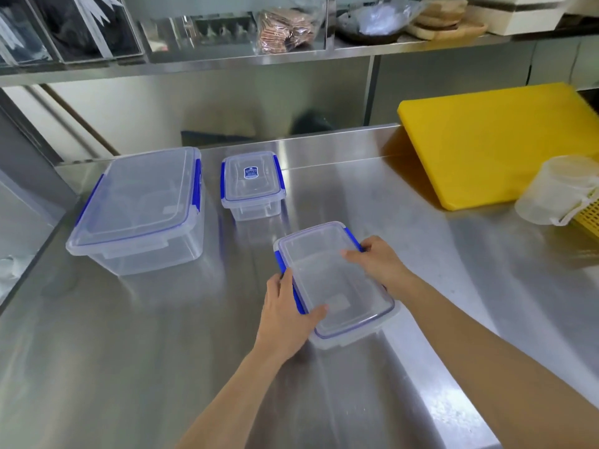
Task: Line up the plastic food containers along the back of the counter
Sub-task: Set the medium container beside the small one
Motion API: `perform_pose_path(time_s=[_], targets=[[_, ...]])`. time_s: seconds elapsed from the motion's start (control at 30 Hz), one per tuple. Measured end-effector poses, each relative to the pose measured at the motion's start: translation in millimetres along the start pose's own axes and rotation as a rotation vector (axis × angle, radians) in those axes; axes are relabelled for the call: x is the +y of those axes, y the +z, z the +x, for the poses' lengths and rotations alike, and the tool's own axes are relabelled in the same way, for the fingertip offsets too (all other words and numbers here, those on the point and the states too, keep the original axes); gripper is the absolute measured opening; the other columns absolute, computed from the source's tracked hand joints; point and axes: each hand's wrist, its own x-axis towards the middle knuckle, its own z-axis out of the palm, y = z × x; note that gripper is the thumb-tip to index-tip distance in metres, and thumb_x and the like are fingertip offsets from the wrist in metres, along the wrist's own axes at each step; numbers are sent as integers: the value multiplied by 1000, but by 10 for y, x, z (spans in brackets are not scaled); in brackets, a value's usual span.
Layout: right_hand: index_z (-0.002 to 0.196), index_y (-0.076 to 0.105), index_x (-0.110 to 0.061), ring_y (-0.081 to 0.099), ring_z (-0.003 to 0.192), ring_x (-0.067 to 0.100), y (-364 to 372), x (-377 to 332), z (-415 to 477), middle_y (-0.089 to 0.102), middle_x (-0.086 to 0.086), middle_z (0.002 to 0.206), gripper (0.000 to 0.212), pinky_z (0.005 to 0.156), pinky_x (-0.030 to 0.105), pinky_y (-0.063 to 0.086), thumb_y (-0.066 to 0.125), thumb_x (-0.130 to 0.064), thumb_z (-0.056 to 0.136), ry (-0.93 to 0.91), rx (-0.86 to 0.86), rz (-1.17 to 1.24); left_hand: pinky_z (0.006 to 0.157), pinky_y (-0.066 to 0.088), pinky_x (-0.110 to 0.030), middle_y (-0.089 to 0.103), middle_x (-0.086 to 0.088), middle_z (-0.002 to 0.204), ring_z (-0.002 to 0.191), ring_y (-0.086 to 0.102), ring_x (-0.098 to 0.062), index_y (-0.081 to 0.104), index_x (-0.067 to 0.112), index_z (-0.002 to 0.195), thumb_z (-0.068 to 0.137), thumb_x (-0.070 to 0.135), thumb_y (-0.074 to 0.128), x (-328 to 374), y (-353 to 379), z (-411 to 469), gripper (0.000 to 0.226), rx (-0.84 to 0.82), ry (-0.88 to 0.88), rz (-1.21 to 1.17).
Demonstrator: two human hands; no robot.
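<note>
steel counter (421,254): left hand (285,315), right hand (376,257) clasp medium container (337,286).

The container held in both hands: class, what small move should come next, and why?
Probably slide the held container away to the counter's back, right of the small container. Left hand and right hand grip its sides; the large container already sits there.

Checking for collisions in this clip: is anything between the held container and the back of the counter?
Nothing visible. Both hands, left and right, hold the container. The bare counter behind it runs clear to the back edge, between the small container and the yellow board.
</note>
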Motion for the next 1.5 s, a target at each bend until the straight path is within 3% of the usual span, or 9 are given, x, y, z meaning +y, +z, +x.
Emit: perform_pose_path(time_s=[0.1, 0.2, 0.33, 0.6, 0.77, 1.0, 1.27, 1.4, 1.5], targets=[[124, 46, -35, 65, 96, 14, -301, 32, -118, 66, -7, 109, 62, 70, 28, 57, 77, -16, 74, 21, -484, -26, 119, 17, -45, -13, 13, 158, 147, -1, -13, -14, 37, 146, 45, 68, 72, -103, 39, 67, 136, -194, -8, 70], [126, 18, -51, 58, 100, 14, -467, 135, -125, 54, -12, 112, 93, 66, 23, 57, 74, 1, 73, 104, -648, -13, 120, 6, -46, -29, 14, 155, 145, -19, -12, -31, 37, 140, 40, 68, 74, -132, 3, 176, 149, -315, -7, 183], [146, 2, -40, 54, 115, 18, -422, 224, 30, 51, -10, 127, 119, 83, 29, 56, 84, -14, 64, 40, -532, -70, 120, 7, -46, -22, 11, 157, 147, -13, -16, -27, 38, 142, 45, 66, 76, -86, -19, 373, 145, -301, 39, 250], [128, 34, -36, 55, 84, 2, -356, 72, 370, 55, -18, 102, 56, 49, 6, 47, 66, -28, 83, -78, -183, -30, 118, 18, -32, 16, 1, 157, 141, 23, -21, 16, 23, 149, 78, 56, 60, 117, 16, 745, 90, -57, 179, 368], [134, 30, -38, 56, 79, 11, -327, -40, 712, 55, -8, 104, 62, 59, 37, 57, 64, -40, 82, 31, -70, -49, 83, 50, -23, 72, 7, 95, 84, 70, -13, 73, 19, 98, 78, 62, 35, 189, 85, 1058, 60, 38, 251, 615], [146, 18, -33, 56, 98, 30, -329, -311, 1348, 49, 5, 131, 76, 60, 50, 60, 60, -45, 83, 81, -38, -109, 74, 58, -28, 77, 0, 95, 86, 74, -14, 76, 15, 95, 93, 53, 9, 317, 122, 1638, 77, 45, 198, 823], [145, 22, -33, 53, 98, 31, -332, -550, 1949, 49, 5, 128, 67, 65, 56, 58, 55, -43, 88, 56, -22, -162, 71, 59, -29, 77, -6, 97, 85, 74, -20, 74, 11, 97, 60, 47, 81, 364, 128, 2287, 52, 112, 208, 848], [147, 15, -33, 51, 100, 30, -306, -579, 2137, 47, 10, 134, 66, 67, 52, 58, 49, -44, 91, 45, -6, -184, 113, 30, -31, 37, -9, 152, 139, 37, -22, 34, 9, 143, 94, 42, 42, 408, 148, 2457, 59, 75, 168, 762], [148, 12, -31, 48, 98, 28, -287, -584, 2257, 45, 12, 136, 66, 66, 51, 56, 45, -45, 92, 28, 9, -205, 117, 21, -31, 24, -5, 158, 145, 23, -20, 22, 13, 147, 96, 43, 31, 397, 151, 2586, 60, 77, 153, 759]])
